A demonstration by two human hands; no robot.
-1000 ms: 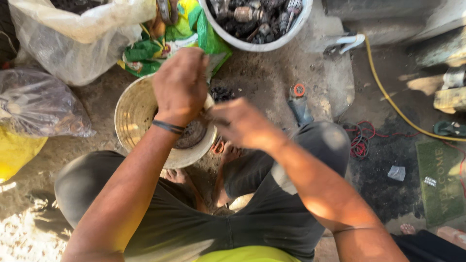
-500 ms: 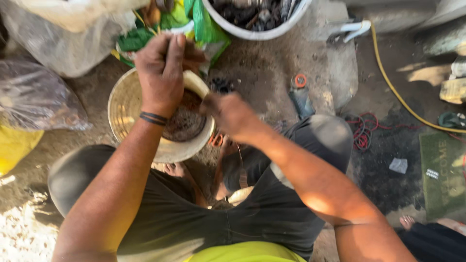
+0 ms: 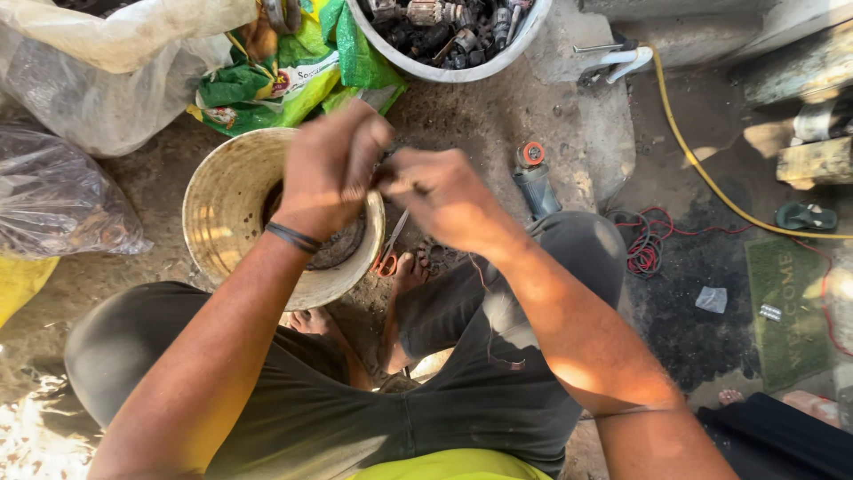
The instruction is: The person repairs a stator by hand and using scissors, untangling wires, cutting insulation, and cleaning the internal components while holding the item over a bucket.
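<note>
My left hand (image 3: pixel 327 171) and my right hand (image 3: pixel 447 197) meet fingertip to fingertip above a cream plastic bucket (image 3: pixel 224 201). Both pinch a small dark piece between them, and the fingers hide most of it. A dark band circles my left wrist. The bucket stands on the dirt floor in front of my knees with dark scrap at its bottom. Orange-handled pliers (image 3: pixel 389 256) lie on the ground by my bare foot (image 3: pixel 407 272), just below my hands.
A white tub of metal scrap (image 3: pixel 453 69) stands at the top, next to a green sack (image 3: pixel 293 76). Clear plastic bags (image 3: pixel 62 200) lie left. A grey tool with an orange cap (image 3: pixel 535 178), coiled red wire (image 3: pixel 644 249), a yellow hose (image 3: pixel 702 169) and a green mat (image 3: pixel 786 307) are to the right.
My hands have drawn closer together over the bucket, the right one rising to meet the left. The view has shifted slightly.
</note>
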